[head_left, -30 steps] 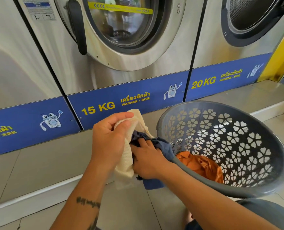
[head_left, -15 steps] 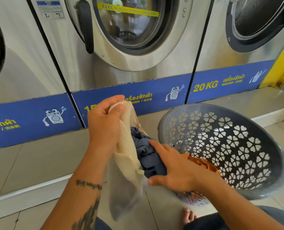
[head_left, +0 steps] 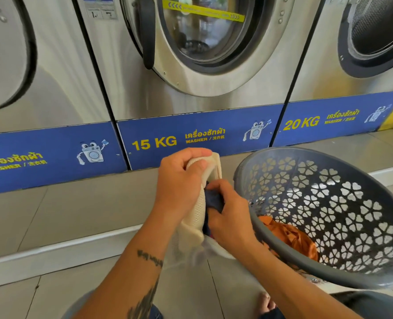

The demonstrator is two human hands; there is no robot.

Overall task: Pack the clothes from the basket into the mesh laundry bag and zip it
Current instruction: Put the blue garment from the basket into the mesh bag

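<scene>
My left hand (head_left: 179,183) grips the top edge of the cream mesh laundry bag (head_left: 196,217) and holds it up. A dark blue garment (head_left: 214,200) sits in the bag's mouth, and my right hand (head_left: 230,215) is closed on it, pressing it inward. The bag's lower part hangs behind my forearms, mostly hidden. To the right, the grey plastic basket (head_left: 375,275) with flower-shaped holes is tipped toward me, with an orange garment (head_left: 289,236) lying inside near its lower rim.
A row of steel washing machines (head_left: 191,97) with blue 15 KG and 20 KG labels stands on a raised tiled step (head_left: 64,215) just ahead. Tiled floor (head_left: 202,293) lies below my arms. My knees and a bare foot (head_left: 265,301) show at the bottom.
My right hand went from lying flat on the blue garment to closing on it higher in the bag's mouth. Much less blue cloth shows outside the bag now.
</scene>
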